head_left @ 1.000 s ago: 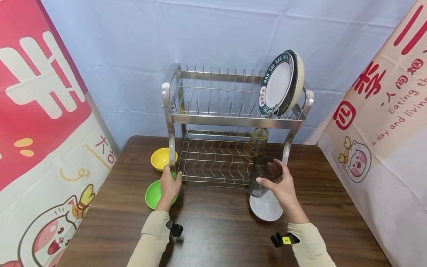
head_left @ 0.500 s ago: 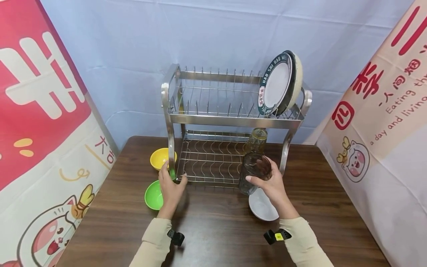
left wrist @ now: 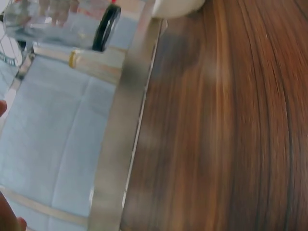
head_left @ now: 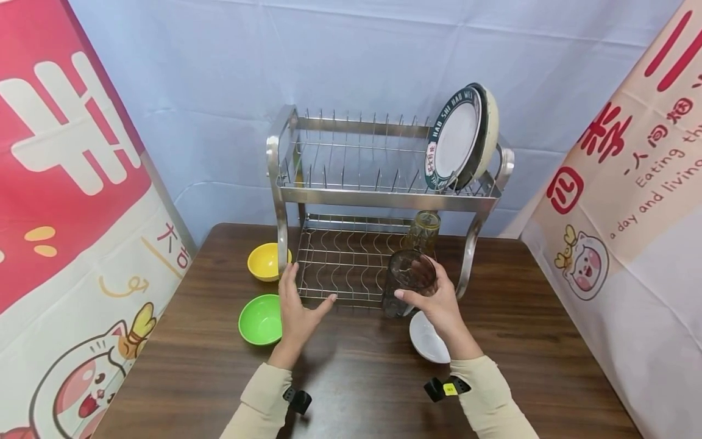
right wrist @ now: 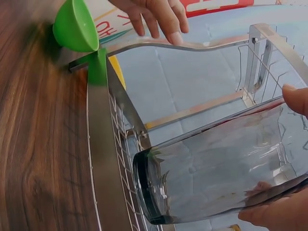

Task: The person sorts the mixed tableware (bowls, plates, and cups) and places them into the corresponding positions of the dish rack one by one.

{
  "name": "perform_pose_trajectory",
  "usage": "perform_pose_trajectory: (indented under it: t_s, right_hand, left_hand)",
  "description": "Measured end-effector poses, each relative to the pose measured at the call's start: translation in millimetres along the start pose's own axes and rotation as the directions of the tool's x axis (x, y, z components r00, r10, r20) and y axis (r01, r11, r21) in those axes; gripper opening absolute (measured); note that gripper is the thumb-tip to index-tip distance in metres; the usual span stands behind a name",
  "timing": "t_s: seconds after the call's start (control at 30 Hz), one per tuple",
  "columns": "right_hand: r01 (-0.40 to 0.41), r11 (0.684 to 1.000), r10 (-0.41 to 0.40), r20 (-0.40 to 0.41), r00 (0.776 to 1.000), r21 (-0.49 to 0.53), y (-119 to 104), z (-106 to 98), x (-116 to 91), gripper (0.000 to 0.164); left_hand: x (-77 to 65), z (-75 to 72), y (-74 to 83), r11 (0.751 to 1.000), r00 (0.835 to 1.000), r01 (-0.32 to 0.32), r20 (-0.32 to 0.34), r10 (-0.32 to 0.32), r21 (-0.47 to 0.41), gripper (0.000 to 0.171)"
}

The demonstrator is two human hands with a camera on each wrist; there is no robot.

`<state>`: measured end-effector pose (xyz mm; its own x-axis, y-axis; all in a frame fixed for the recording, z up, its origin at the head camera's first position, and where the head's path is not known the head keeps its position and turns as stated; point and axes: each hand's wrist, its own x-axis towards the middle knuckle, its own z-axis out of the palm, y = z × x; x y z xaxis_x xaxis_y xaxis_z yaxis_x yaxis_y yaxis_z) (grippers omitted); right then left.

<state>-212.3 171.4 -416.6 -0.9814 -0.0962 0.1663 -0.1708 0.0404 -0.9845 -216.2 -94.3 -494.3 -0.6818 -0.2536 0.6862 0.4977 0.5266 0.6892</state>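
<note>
My right hand (head_left: 443,305) grips a dark tinted drinking glass (head_left: 407,283), thumb on the near side, at the front of the metal dish rack (head_left: 384,198). In the right wrist view the glass (right wrist: 216,168) appears large and tilted, its thick base in front of the rack's lower shelf. My left hand (head_left: 298,320) holds nothing; its fingers are spread near the rack's left front leg. Whether they touch that leg cannot be told. A white bowl (head_left: 426,341) stands on the table, partly hidden by the right hand.
A yellowish glass (head_left: 426,227) stands on the lower shelf's right end. Above it, a green-rimmed plate (head_left: 455,137) and a cream bowl (head_left: 490,131) lean in the upper rack. A green bowl (head_left: 260,320) and a yellow bowl (head_left: 264,262) sit to the left.
My right hand has carried the dark glass leftward along the rack's front. My left hand has let go of the rack's left leg, opened its fingers and moved to the right.
</note>
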Motion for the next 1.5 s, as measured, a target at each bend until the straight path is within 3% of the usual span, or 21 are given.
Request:
perform_pose_trajectory:
  t_s: [0.2,0.4,0.53,0.8,1.23,1.5]
  right_hand:
    - [-0.008,1.000,0.008,0.008,1.000,-0.004,-1.7,6.6,-0.5,0.088]
    - [0.007,1.000,-0.008,0.012,1.000,0.023,-4.2,14.1,-1.5,0.087]
    - [0.033,0.998,-0.035,0.026,0.999,0.053,-4.9,19.4,-2.7,0.086]
    - [0.032,0.997,-0.035,0.053,0.998,0.063,-7.6,30.4,-4.5,0.084]
    - [0.055,0.995,-0.062,0.075,0.995,0.083,-9.7,45.4,-3.6,0.081]
    - [0.030,0.997,-0.037,0.088,0.995,0.078,-7.6,49.6,-6.1,0.084]
  left_hand:
    - [-3.0,5.9,13.4,0.995,0.993,0.063,0.107,-0.054,-0.083,0.101]
    - [-7.7,8.9,23.2,0.979,0.968,0.129,0.234,-0.090,-0.158,0.103]
    - [-11.7,11.7,27.7,0.968,0.953,0.140,0.294,-0.074,-0.209,0.104]
    - [-16.9,21.3,35.0,0.950,0.941,0.122,0.339,-0.018,-0.288,0.104]
    - [-21.6,40.4,42.6,0.934,0.911,0.159,0.413,-0.014,-0.319,0.109]
    - [-26.9,47.4,38.0,0.960,0.909,0.156,0.414,-0.048,-0.231,0.105]
